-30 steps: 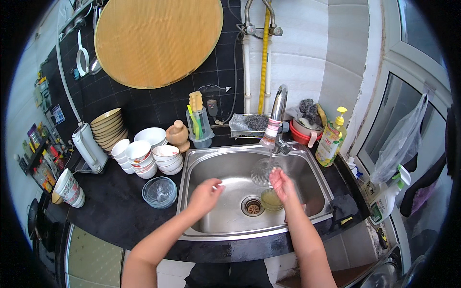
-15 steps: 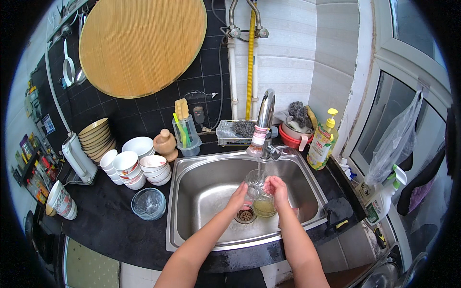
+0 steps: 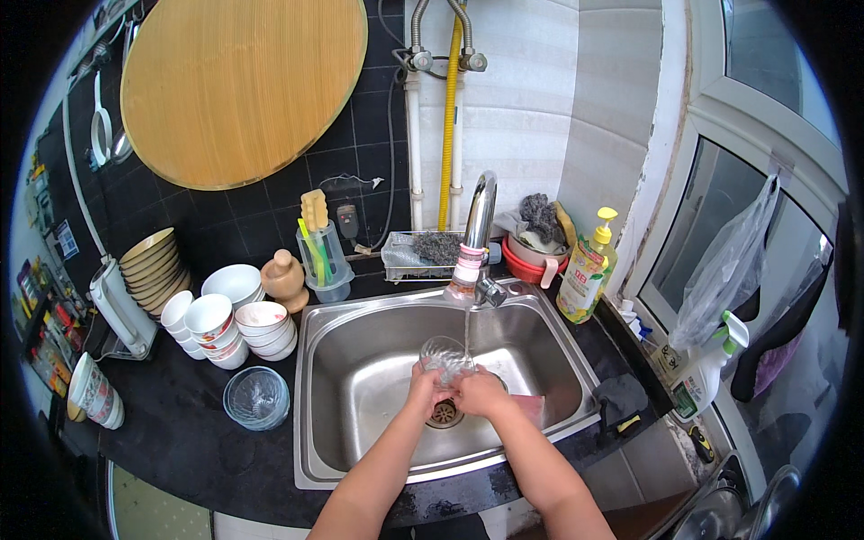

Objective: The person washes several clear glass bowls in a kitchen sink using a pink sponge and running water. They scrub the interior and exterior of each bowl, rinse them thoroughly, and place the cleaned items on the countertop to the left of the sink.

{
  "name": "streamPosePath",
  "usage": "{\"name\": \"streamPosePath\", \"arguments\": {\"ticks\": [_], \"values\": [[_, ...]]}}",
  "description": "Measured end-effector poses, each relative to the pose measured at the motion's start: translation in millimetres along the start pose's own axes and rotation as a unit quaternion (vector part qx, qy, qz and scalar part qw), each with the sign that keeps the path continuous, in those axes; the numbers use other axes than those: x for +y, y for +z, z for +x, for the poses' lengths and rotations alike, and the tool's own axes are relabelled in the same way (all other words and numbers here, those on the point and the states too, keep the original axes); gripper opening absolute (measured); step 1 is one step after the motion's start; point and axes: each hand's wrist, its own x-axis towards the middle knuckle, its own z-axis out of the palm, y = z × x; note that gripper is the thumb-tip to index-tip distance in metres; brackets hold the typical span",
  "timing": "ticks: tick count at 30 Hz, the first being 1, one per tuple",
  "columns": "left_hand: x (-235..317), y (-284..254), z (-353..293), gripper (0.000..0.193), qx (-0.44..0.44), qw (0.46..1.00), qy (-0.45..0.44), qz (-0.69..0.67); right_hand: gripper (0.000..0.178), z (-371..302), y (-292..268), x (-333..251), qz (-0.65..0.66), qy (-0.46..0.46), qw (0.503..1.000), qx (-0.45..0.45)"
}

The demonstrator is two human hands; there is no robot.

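Note:
Over the steel sink (image 3: 335,409), a clear glass bowl (image 3: 443,353) is held between my two hands, tilted, with its ribbed wall showing above my fingers. My left hand (image 3: 427,390) is closed on its near left side. On the near right side, my right hand (image 3: 479,393) grips it, knuckles up. A thin stream of water (image 3: 467,328) falls from the chrome faucet (image 3: 481,216) beside the bowl's right edge. Below my hands the drain (image 3: 445,414) is partly visible. A pink cloth (image 3: 529,409) lies in the sink, right of my right hand.
Stacked glass bowls (image 3: 256,398) stand on the black counter (image 3: 180,441), left of the sink. Behind them are white bowls (image 3: 263,326), a wooden mortar (image 3: 284,281) and a utensil holder (image 3: 328,270). A yellow-pump soap bottle (image 3: 585,274) and a dark cloth (image 3: 623,398) sit at right.
My hands have come closer together around the glass bowl and moved left of the water stream. The yellowish glass seen beneath them is now hidden. The whole view has shifted slightly.

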Motion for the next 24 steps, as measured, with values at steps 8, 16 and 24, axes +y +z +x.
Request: {"name": "streamPosePath", "arguments": {"ticks": [8,16,24], "values": [[-5.9,-5.3,-0.1,0.063,-0.038,0.999,0.026,0.009,0.064,1.2,-3.3,0.8,0.061,-0.028,0.993,-0.093],[-3.9,-0.6,-2.2,0.060,-0.036,0.997,0.046,0.049,0.054,1.8,15.0,8.5,0.164,-0.064,0.983,0.048],[3.2,12.7,-12.0,0.066,-0.041,0.976,0.199,0.073,0.051,8.3,8.2,15.6,0.329,0.226,0.909,0.123]]}}
